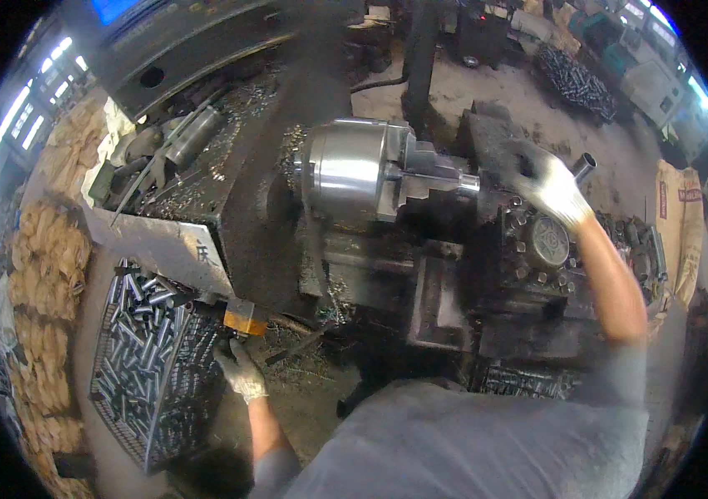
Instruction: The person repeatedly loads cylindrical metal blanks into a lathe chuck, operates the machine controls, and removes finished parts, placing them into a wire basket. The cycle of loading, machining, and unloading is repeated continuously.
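Bright metal piece: projects from the jaws of the lathe chuck, roughly level, free end toward the right. Rotation cannot be judged from a single view. Risk, as I judge it: if it is seated crooked or gripped lightly, it could slip or run off-centre under load.

Right hand: gloved, blurred, above the tool post and near the piece's free end. Another tube shows just beside it; cannot tell whether the fingers grasp that tube. Main hazard: loose glove fabric could snag if the chuck turns while the hand reaches in. The tool post's bolt heads could also knock the knuckles.

Left hand: gloved, low, just below a yellow-orange block. Fingers partly hidden; cannot tell whether they grip anything. If a control sits there, a careless nudge might start motion too early.

Farther out: wire basket of metal tubes, piled loosely; a knock could spill some.
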`<control>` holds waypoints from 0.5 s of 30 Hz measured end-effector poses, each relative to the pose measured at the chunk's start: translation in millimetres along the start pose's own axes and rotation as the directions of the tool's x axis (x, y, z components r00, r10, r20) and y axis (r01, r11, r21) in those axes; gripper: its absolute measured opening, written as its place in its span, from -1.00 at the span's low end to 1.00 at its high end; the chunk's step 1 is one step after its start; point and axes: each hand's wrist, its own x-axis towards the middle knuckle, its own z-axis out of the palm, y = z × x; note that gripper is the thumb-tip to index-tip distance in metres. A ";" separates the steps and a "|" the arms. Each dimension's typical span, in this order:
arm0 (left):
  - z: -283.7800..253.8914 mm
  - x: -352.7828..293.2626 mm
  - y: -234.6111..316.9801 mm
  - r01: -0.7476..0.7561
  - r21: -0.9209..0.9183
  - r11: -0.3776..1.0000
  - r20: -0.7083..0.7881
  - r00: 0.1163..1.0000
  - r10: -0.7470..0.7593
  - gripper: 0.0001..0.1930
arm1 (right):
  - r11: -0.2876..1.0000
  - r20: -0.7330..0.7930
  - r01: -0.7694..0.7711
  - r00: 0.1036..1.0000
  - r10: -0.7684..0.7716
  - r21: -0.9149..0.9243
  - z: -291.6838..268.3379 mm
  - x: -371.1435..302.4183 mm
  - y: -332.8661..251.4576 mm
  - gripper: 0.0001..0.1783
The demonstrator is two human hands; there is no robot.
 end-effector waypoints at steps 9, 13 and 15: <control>132.3 49.2 314.7 -0.949 0.017 0.315 0.169 0.313 0.935 -0.57 | 0.826 0.165 -0.005 0.981 -0.106 0.563 25.2 -205.3 -45.1 -0.62; 220.3 103.3 402.6 -0.855 0.302 0.422 0.361 0.512 0.779 -0.13 | 0.657 0.330 -0.182 0.938 -0.108 0.732 74.6 -220.5 -32.0 -0.62; 248.0 120.4 424.3 -0.786 0.465 0.406 0.450 0.605 0.656 -0.02 | 0.717 0.367 -0.151 0.917 -0.155 0.681 91.3 -229.2 -16.2 -0.59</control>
